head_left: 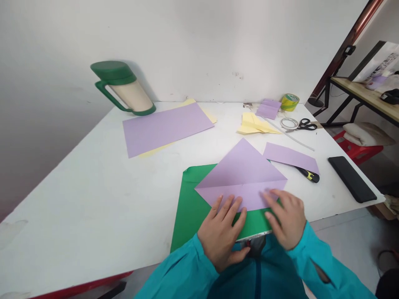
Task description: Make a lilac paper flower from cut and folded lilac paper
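A purple sheet of paper (241,170) lies turned like a diamond, its lower part folded up or cut to a straight edge; a crease runs across it. Beneath it is a larger green sheet (190,211) at the table's front edge. My left hand (222,232) rests on the lower edge of the purple paper, fingers spread and flat. At the paper's lower right, my right hand (286,216) has its fingers apart and a little blurred, the fingertips on or just over the paper. Neither hand grips anything.
On the white table (77,187) are a green-lidded jug (127,89), a large purple sheet (168,126) over yellow paper, a yellow folded paper (254,124), a purple strip (291,157) over a cutter (308,174), scissors (305,124), tape rolls (289,102) and a black phone (352,178).
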Demonstrator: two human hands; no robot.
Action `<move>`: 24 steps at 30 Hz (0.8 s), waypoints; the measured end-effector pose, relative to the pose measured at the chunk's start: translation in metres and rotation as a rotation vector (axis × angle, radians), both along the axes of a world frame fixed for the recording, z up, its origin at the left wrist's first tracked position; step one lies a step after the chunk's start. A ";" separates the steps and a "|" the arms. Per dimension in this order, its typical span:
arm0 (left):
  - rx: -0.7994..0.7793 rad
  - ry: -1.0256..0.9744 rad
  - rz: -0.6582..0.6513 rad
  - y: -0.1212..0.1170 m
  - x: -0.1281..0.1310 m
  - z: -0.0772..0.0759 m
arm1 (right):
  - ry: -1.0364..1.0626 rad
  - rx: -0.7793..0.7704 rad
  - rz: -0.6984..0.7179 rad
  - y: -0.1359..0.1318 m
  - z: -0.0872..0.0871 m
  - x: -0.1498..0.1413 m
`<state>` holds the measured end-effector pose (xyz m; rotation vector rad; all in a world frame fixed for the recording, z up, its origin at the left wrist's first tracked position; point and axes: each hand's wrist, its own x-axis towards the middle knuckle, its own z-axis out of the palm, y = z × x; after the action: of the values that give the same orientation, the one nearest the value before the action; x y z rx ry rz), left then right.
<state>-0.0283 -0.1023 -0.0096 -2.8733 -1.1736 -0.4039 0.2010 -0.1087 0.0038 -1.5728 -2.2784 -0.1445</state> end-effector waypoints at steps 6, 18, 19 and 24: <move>0.040 -0.036 0.096 -0.008 0.018 -0.007 | 0.046 0.036 0.102 -0.013 -0.001 -0.031; 0.132 -0.091 0.073 -0.018 -0.035 -0.009 | 0.076 0.116 0.201 -0.002 0.000 -0.019; 0.133 -0.087 0.078 -0.019 -0.040 -0.009 | 0.087 0.108 0.209 -0.002 -0.001 -0.017; 0.140 -0.093 0.087 -0.021 -0.050 -0.007 | 0.128 0.103 0.226 -0.002 -0.002 -0.002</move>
<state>-0.0779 -0.1237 -0.0166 -2.7002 -1.2252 -0.5980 0.1995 -0.1105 0.0015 -1.2282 -2.2887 -0.0974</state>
